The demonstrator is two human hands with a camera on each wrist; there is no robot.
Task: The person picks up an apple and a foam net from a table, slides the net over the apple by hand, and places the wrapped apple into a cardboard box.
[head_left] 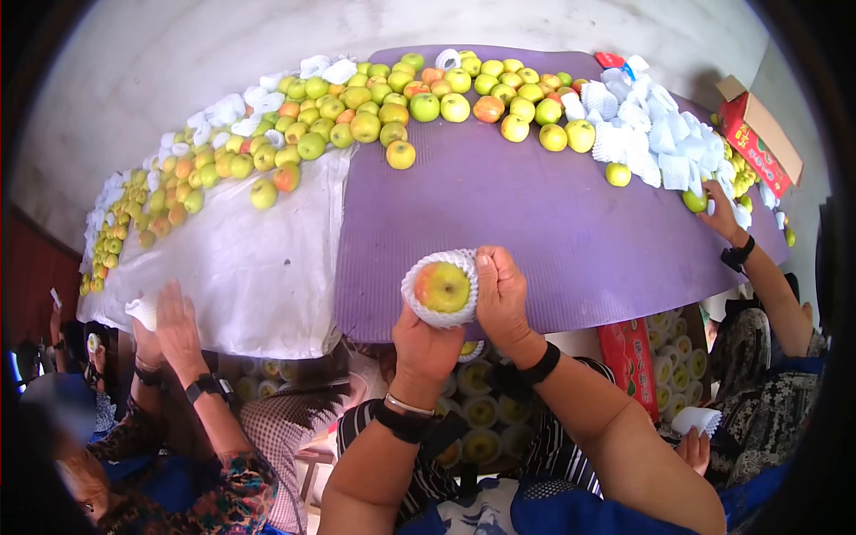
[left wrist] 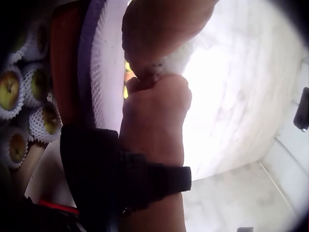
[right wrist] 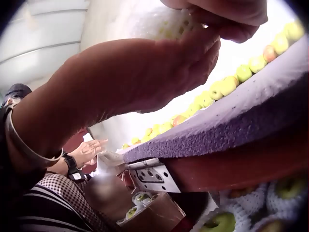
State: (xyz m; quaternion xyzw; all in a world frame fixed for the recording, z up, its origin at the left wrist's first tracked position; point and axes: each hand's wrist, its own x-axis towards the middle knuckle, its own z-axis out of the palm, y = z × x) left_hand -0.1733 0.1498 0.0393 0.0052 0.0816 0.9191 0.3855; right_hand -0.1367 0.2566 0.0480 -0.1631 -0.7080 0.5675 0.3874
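In the head view, the person's left hand (head_left: pixel 428 349) grasps from below an apple (head_left: pixel 443 287), yellow-green with a red blush, that sits in a white foam net (head_left: pixel 437 319) above the near edge of a purple mat (head_left: pixel 499 201). The right hand (head_left: pixel 502 301) pinches the net's right-hand side, its thumb pointing up. Beyond them, loose apples (head_left: pixel 366 125) lie heaped along the far side of the mat and across a whitish plastic sheet (head_left: pixel 276 263), with a pile of spare foam nets (head_left: pixel 655 134) near a red carton (head_left: pixel 756 143). In the left wrist view, the two hands meet in front of a glaring pale wall (left wrist: pixel 246 87), their fingertips too dim to make out; netted apples (left wrist: pixel 10 92) sit below the table edge at left. In the right wrist view, the bangled left forearm (right wrist: pixel 91 82) stretches across, the dotted net showing blurred between the hands, above a metal hinge (right wrist: pixel 153 175) on the table's red side.
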